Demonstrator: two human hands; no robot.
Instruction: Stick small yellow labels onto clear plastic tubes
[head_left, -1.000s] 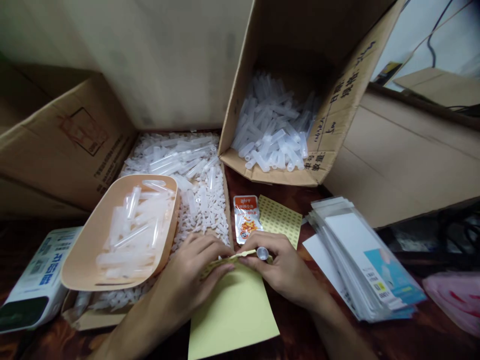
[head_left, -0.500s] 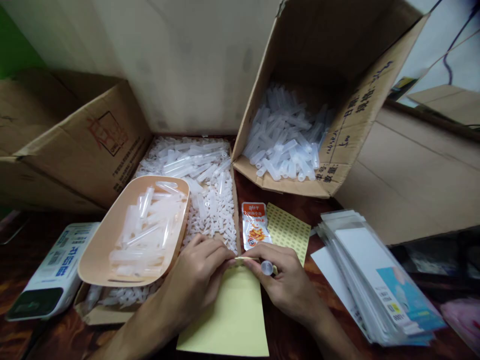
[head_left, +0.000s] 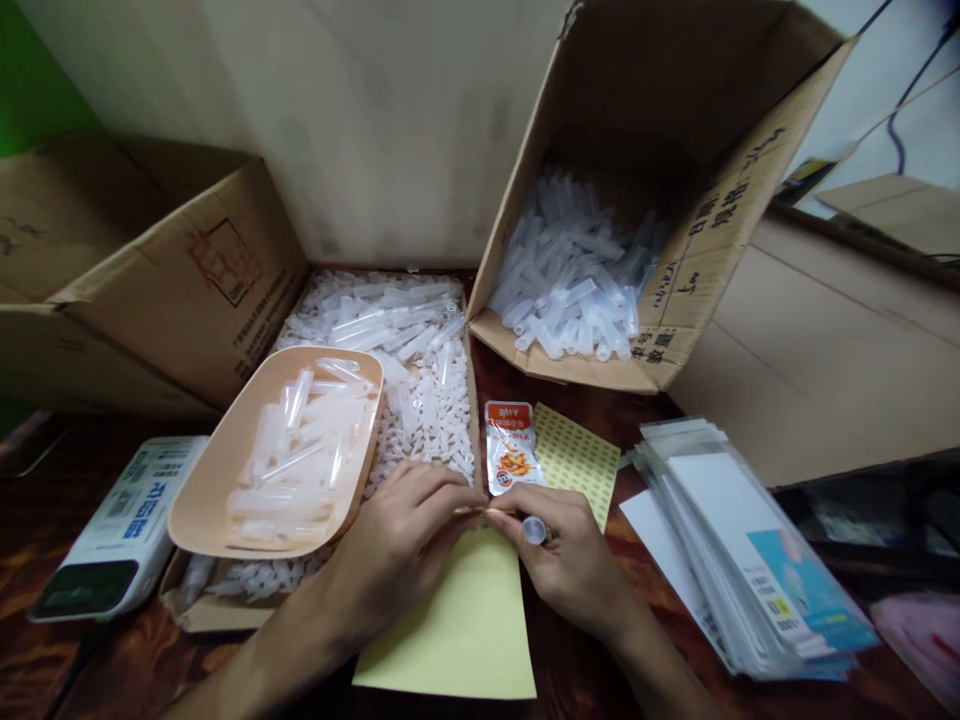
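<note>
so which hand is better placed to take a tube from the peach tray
The left hand seems better placed: it's nearer the peach tray, while the right hand already holds a tube. Both are at the far edge of the yellow sheet.

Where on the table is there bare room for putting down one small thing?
Bare table shows between the plain sheet and the right arm, and in a narrow strip between the box of tubes and the dotted sheet. It is crowded at left, where the tub sits over the tray.
</note>
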